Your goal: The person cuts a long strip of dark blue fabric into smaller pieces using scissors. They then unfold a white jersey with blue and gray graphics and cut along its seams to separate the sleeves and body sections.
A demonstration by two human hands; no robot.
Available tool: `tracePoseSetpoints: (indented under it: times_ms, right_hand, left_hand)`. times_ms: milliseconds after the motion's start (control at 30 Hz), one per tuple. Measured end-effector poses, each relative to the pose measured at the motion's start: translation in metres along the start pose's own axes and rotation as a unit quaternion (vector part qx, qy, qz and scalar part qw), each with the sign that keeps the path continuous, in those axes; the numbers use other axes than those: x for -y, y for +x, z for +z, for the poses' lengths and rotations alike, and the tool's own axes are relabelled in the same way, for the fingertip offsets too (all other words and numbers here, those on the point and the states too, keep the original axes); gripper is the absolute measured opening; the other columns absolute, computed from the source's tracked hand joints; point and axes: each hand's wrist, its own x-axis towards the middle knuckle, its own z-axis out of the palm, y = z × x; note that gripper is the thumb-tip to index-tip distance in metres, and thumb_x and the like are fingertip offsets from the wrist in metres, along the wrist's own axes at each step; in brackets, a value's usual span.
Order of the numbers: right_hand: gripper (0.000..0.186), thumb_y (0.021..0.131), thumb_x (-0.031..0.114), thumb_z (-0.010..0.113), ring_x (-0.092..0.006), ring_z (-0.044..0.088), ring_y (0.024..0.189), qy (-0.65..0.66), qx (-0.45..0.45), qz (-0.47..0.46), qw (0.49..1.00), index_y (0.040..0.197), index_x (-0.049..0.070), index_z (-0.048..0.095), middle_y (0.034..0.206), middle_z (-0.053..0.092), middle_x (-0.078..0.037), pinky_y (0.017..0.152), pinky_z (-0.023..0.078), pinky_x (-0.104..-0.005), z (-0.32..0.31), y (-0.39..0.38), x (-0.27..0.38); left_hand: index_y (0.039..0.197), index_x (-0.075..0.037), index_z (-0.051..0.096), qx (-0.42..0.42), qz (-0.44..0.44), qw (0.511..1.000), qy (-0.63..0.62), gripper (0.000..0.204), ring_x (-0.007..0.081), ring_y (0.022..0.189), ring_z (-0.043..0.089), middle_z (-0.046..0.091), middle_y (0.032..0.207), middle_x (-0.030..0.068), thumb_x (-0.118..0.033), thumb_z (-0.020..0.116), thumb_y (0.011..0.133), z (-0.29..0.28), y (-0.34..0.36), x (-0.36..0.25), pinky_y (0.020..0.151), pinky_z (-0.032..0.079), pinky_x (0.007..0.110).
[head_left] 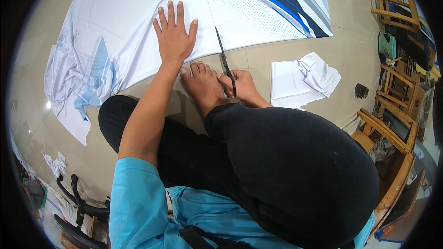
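A large white fabric sheet [138,4] lies across the tiled floor, with a blue, black and grey striped print and a dotted patch at its right part. My left hand [174,39] rests flat on it, fingers spread. My right hand [242,85] grips black-handled scissors [224,60], their long dark blades pointing away from me over the fabric's near edge, beside a thin printed line. How far the blades are apart is hard to tell. My bare foot [203,83] is on the floor between the two hands, near the fabric edge.
A folded white cloth piece [295,83] lies on the floor to the right. Bunched fabric [87,74] gathers at the left. Wooden frames [397,4] line the right side, near a small dark cylinder [361,91]. A black chair base [80,203] stands at the lower left, beside a cloth scrap [56,163].
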Motion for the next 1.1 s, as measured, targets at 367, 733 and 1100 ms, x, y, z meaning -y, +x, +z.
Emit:
tracePoseSetpoints:
  times_ms: [367,733,1100]
  right_hand:
    - [0.043,0.096,0.037,0.084,-0.0101,0.051,0.046,0.023,0.022,-0.011,0.999,0.079,0.002,0.065,0.057,0.059,-0.003,0.043,0.036,-0.0272,0.002,0.008,0.010]
    - [0.041,0.096,0.034,0.084,-0.0097,0.049,0.045,0.036,0.016,-0.011,0.999,0.081,0.001,0.065,0.058,0.059,-0.003,0.043,0.035,-0.0270,0.008,0.013,0.019]
    - [0.039,0.095,0.030,0.085,-0.0097,0.049,0.043,0.031,0.013,-0.017,0.999,0.079,0.001,0.065,0.057,0.059,-0.003,0.041,0.034,-0.0272,0.007,0.012,0.020]
  left_hand:
    - [0.172,-0.012,0.038,0.000,-0.001,1.000,0.000,0.074,0.0487,0.165,0.023,0.033,0.178,0.0201,-0.053,0.052,0.111,-0.001,0.000,-0.001,0.132,0.017,0.067]
    - [0.172,-0.012,0.037,0.002,0.000,1.000,0.004,0.075,0.0488,0.165,0.023,0.033,0.178,0.0205,-0.054,0.051,0.111,-0.002,0.000,-0.001,0.132,0.017,0.067]
    - [0.172,-0.012,0.037,0.000,0.000,1.000,0.008,0.075,0.0489,0.165,0.023,0.032,0.178,0.0205,-0.054,0.050,0.112,0.000,0.000,0.001,0.133,0.016,0.067]
